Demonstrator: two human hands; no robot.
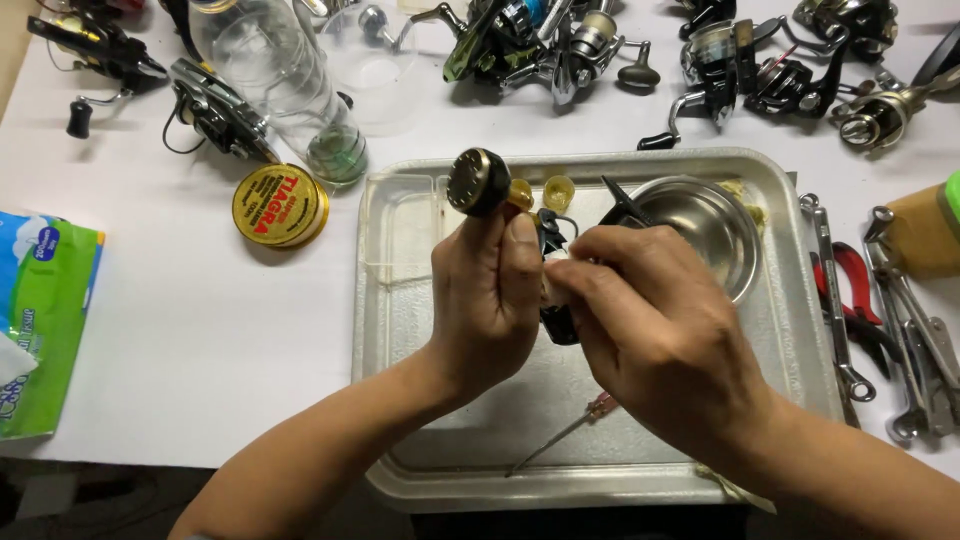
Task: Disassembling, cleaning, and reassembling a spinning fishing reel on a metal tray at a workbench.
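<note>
Over the metal tray, the left hand is clutching a black fishing reel, its round knob sticking up above the fingers. The right hand is pinching the reel's body from beside. A steel bowl is sitting behind; a small screwdriver is lying below.

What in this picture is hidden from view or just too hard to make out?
All from the head view:
- Most of the black reel part: covered by the left hand and right hand; only its round knob shows clearly.
- What the right fingertips do: hidden behind the fingers.
- Small screwdriver on the metal tray: handle partly under the right wrist.
- Fishing reels along the back: cut off by the top edge.
- Green packet: cut off by the left edge.
</note>
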